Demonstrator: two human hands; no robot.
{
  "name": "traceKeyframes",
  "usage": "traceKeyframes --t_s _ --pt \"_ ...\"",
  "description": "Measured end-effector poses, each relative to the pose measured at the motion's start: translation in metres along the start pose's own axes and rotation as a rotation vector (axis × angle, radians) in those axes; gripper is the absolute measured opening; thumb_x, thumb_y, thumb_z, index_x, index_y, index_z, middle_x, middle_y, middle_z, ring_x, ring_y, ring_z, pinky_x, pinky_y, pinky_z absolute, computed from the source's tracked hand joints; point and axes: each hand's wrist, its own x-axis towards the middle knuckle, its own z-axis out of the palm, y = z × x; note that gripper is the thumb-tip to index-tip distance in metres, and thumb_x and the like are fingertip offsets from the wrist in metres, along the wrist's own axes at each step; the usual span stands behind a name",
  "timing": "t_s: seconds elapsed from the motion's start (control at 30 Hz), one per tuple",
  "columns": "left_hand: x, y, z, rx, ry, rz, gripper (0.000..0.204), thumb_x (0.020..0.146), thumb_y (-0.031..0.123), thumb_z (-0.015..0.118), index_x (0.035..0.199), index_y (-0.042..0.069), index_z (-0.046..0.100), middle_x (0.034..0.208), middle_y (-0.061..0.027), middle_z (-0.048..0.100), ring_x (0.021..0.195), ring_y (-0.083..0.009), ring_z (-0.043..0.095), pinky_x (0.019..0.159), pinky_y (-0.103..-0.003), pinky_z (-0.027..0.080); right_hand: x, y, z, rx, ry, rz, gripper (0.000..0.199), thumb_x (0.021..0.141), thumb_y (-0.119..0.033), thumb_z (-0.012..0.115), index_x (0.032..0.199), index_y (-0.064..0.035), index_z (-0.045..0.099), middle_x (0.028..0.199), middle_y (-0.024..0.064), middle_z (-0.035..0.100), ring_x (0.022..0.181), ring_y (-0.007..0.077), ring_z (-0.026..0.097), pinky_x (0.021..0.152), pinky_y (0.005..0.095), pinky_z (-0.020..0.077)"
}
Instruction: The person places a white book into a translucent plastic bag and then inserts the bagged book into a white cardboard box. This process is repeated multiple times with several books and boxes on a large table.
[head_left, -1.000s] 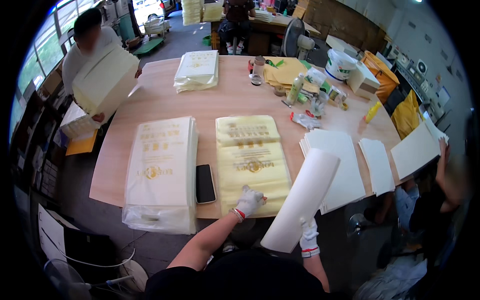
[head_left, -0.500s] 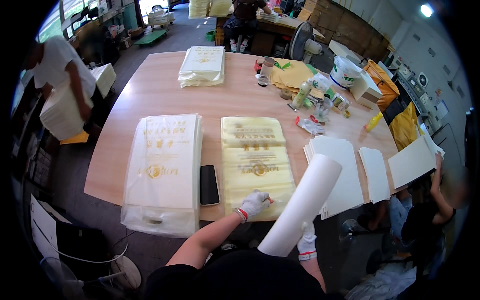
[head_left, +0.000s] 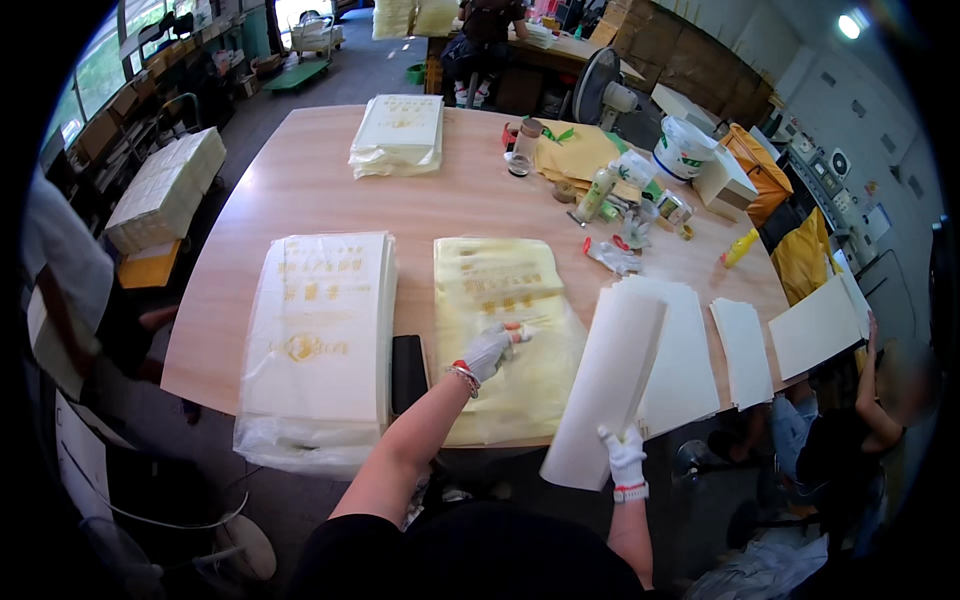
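In a white glove with bare fingertips, my left hand (head_left: 490, 352) lies on a pile of yellowish clear plastic bags (head_left: 490, 265) with gold print, its fingers stretched out across the top bag. My right hand (head_left: 627, 457), also gloved, grips the lower right edge of a curved bundle of white paper (head_left: 605, 385). That bundle stands tilted at the table's near edge, right of the bags. How many sheets it holds cannot be told. Left of the bags rest a dark phone (head_left: 408, 372) and a stack of white paper packs in printed clear bags (head_left: 325, 330).
Fanned white sheets (head_left: 685, 350) and a narrower white stack (head_left: 742, 350) lie to the right. Bottles, gloves (head_left: 612, 256), tape and a white bucket (head_left: 685, 148) crowd the far right. Another bagged stack (head_left: 400, 125) sits at the back. People are at left, right and behind.
My left hand has slid away from me, up the bags. The paper bundle has swung more upright and lower, with my right hand. The person at left has moved nearer, carrying a pale stack.
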Motion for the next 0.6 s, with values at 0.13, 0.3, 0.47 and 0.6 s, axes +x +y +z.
traceKeyframes --t_s 0.13,0.3,0.47,0.6 --pt "0.008 0.006 0.039 0.436 -0.066 0.091 0.031 0.084 0.011 0.055 0.113 0.003 0.048 0.101 -0.0081 0.063 0.067 -0.013 0.059 0.06 -0.024 0.048 -0.037 -0.014 -0.026 -0.817 -0.127 -0.239 0.033 0.076 -0.027 0.061 0.103 -0.0086 0.059 0.086 0.0148 0.063 0.074 0.0289 0.061 0.063 0.0388 0.0486" --pt "-0.061 -0.065 0.151 1.094 -0.067 0.819 0.031 0.081 0.013 0.054 0.111 0.006 0.053 0.087 -0.0083 0.063 0.08 -0.0213 0.06 0.069 -0.031 0.048 0.004 -0.05 0.009 -1.182 -0.407 0.292 0.041 0.078 -0.043 0.054 0.107 -0.014 0.056 0.088 0.0138 0.064 0.084 0.0354 0.061 0.071 0.0459 0.048" --pt "-0.075 -0.059 0.147 1.436 -0.117 0.386 0.04 0.081 0.018 0.055 0.12 0.011 0.047 0.095 -0.0125 0.057 0.093 -0.0286 0.056 0.079 -0.038 0.045 0.047 0.038 0.021 -0.612 0.236 -0.046 0.05 0.074 -0.026 0.063 0.118 -0.0118 0.045 0.11 0.0195 0.055 0.097 0.0373 0.056 0.078 0.0456 0.0458" --pt "-0.052 -0.099 0.054 1.832 -0.238 0.855 0.044 0.08 0.018 0.055 0.122 0.012 0.045 0.103 -0.0149 0.054 0.088 -0.0333 0.055 0.078 -0.041 0.045 0.084 0.033 0.06 -0.675 0.272 -0.014 0.05 0.077 -0.017 0.057 0.124 -0.0111 0.039 0.099 0.0219 0.06 0.092 0.0393 0.057 0.076 0.0475 0.0454"
